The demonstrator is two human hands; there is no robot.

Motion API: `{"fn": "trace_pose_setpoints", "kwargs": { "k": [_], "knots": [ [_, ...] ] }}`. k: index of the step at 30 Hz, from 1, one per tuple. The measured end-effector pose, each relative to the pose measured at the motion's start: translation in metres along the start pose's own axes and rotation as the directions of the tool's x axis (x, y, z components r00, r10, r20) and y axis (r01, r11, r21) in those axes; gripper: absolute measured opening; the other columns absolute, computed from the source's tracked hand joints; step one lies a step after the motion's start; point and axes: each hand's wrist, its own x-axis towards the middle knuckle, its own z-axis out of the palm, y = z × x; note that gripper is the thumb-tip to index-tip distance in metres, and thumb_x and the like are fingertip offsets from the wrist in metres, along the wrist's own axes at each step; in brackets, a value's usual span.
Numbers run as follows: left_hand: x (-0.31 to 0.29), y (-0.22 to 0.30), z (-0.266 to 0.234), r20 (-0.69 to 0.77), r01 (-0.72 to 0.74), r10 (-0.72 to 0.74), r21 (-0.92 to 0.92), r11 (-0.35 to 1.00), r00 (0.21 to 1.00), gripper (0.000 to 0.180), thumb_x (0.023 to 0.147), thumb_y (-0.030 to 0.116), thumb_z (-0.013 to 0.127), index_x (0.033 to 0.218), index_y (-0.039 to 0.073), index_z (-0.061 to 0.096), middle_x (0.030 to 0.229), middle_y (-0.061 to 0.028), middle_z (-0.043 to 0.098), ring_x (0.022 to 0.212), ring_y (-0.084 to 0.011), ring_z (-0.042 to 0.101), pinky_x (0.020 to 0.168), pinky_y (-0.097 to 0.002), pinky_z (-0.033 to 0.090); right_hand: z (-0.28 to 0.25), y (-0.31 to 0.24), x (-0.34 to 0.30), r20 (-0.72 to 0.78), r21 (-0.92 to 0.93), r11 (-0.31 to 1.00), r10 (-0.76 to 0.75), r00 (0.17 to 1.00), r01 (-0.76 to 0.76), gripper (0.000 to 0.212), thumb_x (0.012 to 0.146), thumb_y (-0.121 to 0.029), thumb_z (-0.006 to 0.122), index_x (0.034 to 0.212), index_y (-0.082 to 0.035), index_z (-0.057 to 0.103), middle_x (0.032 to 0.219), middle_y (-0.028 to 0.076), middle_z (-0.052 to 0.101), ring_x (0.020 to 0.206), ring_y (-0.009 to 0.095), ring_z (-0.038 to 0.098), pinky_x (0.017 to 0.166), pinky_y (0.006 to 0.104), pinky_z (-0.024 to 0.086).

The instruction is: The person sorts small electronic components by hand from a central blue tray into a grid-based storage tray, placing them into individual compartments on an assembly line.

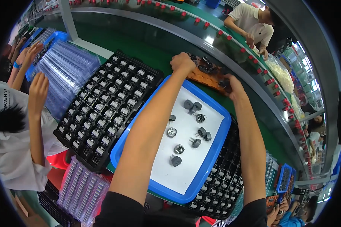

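Note:
Beyond a blue tray [226, 125] lined with white paper, my two hands are at opposite ends of an orange tray [208, 80] that carries black parts. My left hand [182, 62] is closed at its left end, with the fingertips partly hidden. At the right end, the fingers of my right hand [234, 86] curl over the edge beside a dark part. On the white paper lie several small round black parts with pins, such as one near the middle [196, 143] and one with a silvery face [172, 132]. My left forearm hides part of the blue tray.
A black compartment tray [88, 162] full of silvery parts stands left; another [216, 189] lies under the blue tray's right side. Clear plastic trays [66, 64] are stacked farther left, near a co-worker's raised hand [38, 92]. Beyond runs a metal-framed conveyor line [155, 24] with red pieces.

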Motion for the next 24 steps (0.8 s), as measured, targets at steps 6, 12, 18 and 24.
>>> {"fn": "trace_pose_setpoints", "kwargs": {
  "k": [6,12,18,24],
  "knots": [
    [-0.013,-0.002,-0.010,0.030,-0.019,0.021,-0.054,0.998,0.999,0.040,0.075,0.019,0.076,0.110,0.003,0.068,0.120,-0.0206,0.062,0.113,-0.0338,0.061,0.095,-0.0375,0.051,0.008,-0.003,-0.009,0.012,0.156,0.978,-0.144,0.989,0.141,0.023,0.079,-0.021,0.064,0.097,-0.005,0.064,0.083,0.007,0.061,0.071,0.020,0.057,0.061,0.0374,0.046],
    [-0.042,0.004,-0.026,-0.037,-0.042,0.035,-0.205,0.978,0.999,0.035,0.072,0.016,0.073,0.104,0.000,0.068,0.112,-0.0221,0.066,0.105,-0.0355,0.064,0.089,-0.0378,0.051,0.007,-0.014,-0.018,-0.167,0.181,0.905,-0.358,0.919,0.385,0.018,0.078,-0.016,0.064,0.090,-0.002,0.064,0.076,0.006,0.060,0.063,0.017,0.055,0.052,0.0321,0.042],
    [-0.062,0.000,-0.057,-0.041,-0.146,0.141,-0.366,0.919,0.989,0.043,0.071,0.011,0.076,0.110,-0.003,0.063,0.107,-0.0206,0.066,0.102,-0.0290,0.065,0.088,-0.0360,0.050,-0.012,-0.039,-0.063,-0.103,0.151,0.914,-0.363,0.926,0.375,0.011,0.080,-0.018,0.064,0.081,-0.007,0.063,0.069,0.001,0.059,0.057,0.012,0.053,0.050,0.0286,0.039],
    [-0.177,-0.027,-0.082,0.123,-0.185,0.404,-0.746,0.640,0.906,0.089,0.073,0.008,0.079,0.142,-0.003,0.022,0.111,-0.0130,0.063,0.098,-0.0187,0.061,0.079,-0.0339,0.049,-0.059,-0.025,-0.148,0.051,0.024,0.909,-0.416,0.908,0.415,0.014,0.083,-0.020,0.061,0.083,-0.006,0.063,0.072,0.000,0.059,0.064,0.010,0.054,0.057,0.0266,0.040]
  ]
}}
